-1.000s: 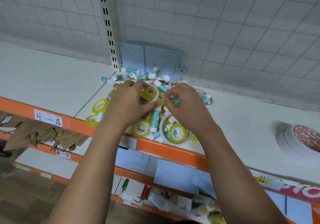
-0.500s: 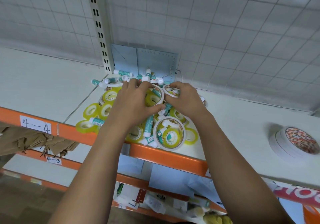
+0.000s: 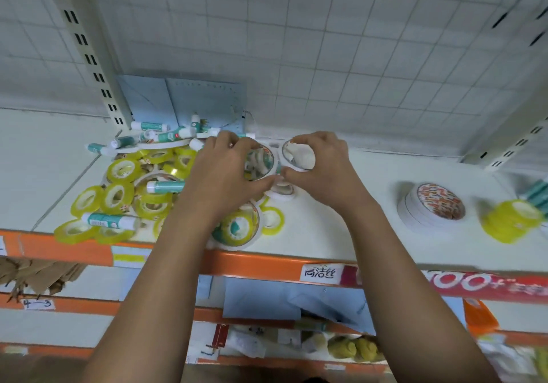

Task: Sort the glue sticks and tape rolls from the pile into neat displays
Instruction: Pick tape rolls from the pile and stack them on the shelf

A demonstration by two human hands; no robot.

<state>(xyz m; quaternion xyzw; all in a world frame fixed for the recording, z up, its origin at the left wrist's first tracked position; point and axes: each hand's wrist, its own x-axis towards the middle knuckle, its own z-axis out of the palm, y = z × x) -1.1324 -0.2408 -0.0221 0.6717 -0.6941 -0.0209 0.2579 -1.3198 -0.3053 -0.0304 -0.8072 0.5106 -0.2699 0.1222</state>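
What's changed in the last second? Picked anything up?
Both hands moved from the middle of the pile to its back right edge. The left hand now grips a white tape roll; the right hand has taken up a second white roll. The stack of white rolls to the right stayed put.

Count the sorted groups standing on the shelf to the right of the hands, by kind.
White tape stack: 1
Yellow tape stack: 1
Glue stick group, cut off by the picture's edge: 1
Total: 3
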